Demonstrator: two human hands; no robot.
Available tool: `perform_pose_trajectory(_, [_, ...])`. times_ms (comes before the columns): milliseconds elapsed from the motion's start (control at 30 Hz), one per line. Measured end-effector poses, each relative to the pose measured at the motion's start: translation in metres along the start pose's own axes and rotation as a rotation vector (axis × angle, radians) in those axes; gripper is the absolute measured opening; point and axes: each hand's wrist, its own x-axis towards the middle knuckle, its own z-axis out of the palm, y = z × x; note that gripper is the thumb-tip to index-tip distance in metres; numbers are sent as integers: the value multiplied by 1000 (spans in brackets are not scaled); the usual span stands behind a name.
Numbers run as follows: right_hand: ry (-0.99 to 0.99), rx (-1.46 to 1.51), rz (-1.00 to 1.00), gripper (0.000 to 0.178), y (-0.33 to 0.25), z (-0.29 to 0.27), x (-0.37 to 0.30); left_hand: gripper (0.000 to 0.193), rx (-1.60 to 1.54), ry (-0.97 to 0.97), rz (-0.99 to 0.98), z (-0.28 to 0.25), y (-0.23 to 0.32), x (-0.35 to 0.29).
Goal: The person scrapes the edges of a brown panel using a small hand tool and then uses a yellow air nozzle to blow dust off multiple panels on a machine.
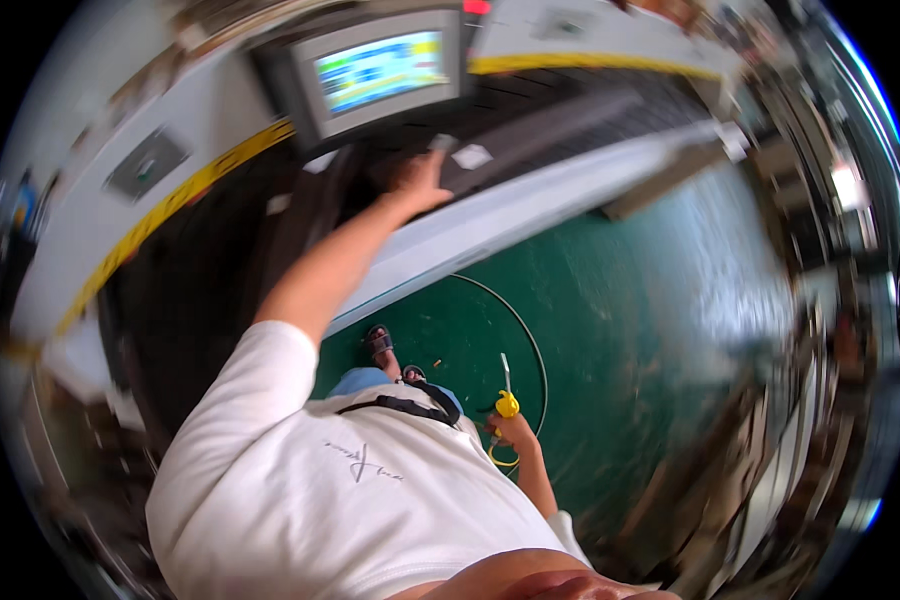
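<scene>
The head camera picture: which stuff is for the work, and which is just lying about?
Seems in use:
- yellow nozzle gun, in the right hand
- white-edged machine, with the blurred left hand over it

Probably just lying about:
- small orange bit on the green floor
- white scrap near the left hand

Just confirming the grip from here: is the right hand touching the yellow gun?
Touching: the head view shows the right hand wrapped around the yellow gun, below its metal nozzle.

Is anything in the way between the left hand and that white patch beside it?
Nothing that shows: the white patch lies just right of the left hand. A blurred pale bit shows at the fingertips; I can't tell if it's held.
</scene>
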Motion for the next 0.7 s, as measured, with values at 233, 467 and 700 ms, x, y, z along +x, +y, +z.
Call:
perform_pose_trajectory(233, [-603, 51, -240, 59, -63, -19, -47, 53, -76, 551, 13, -37, -26, -231])
perform_pose_trajectory(467, [-1235, 500, -261, 72, -195, 50, -67, 38, 617, 959, -880, -162, -148, -589])
perform_pose_trajectory(700, [-1334, 32, 181, 64, -248, 228, -143, 84, 439, 619, -1671, -167, -219, -857])
